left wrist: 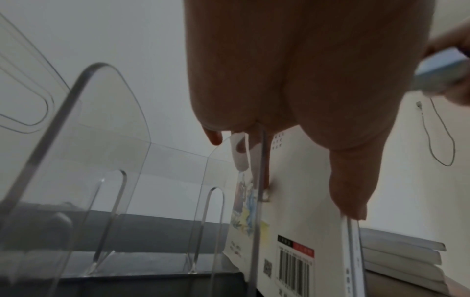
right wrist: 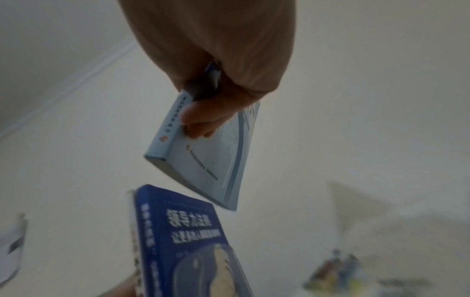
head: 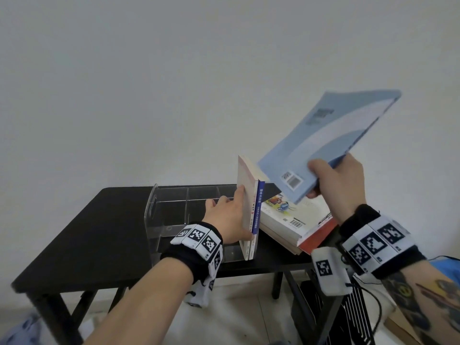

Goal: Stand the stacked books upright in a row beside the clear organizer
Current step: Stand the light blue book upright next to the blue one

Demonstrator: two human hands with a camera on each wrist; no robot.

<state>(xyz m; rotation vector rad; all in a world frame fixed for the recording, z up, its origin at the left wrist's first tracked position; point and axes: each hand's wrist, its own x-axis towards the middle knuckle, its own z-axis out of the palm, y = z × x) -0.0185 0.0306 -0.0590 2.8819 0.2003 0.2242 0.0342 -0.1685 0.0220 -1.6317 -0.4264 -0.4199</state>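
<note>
My right hand (head: pixel 316 180) grips a light blue book (head: pixel 331 143) by its lower corner and holds it tilted in the air above the stack of books (head: pixel 293 225). The right wrist view shows the same book (right wrist: pixel 211 160), pinched between thumb and fingers. Two books stand upright against the right wall of the clear organizer (head: pixel 174 210): a white one (head: pixel 246 192) and a dark blue one (head: pixel 258 207). My left hand (head: pixel 229 207) rests with straight fingers against the white book's left cover (left wrist: pixel 300 231), steadying the pair. The stack lies flat, right of the upright books.
Everything stands on a black table (head: pixel 99 232) pushed against a plain white wall. The organizer's compartments (left wrist: pixel 106 112) hold nothing. A dark ribbed object and cables (head: pixel 348 317) sit below the table's right end. The stack reaches the table's right edge.
</note>
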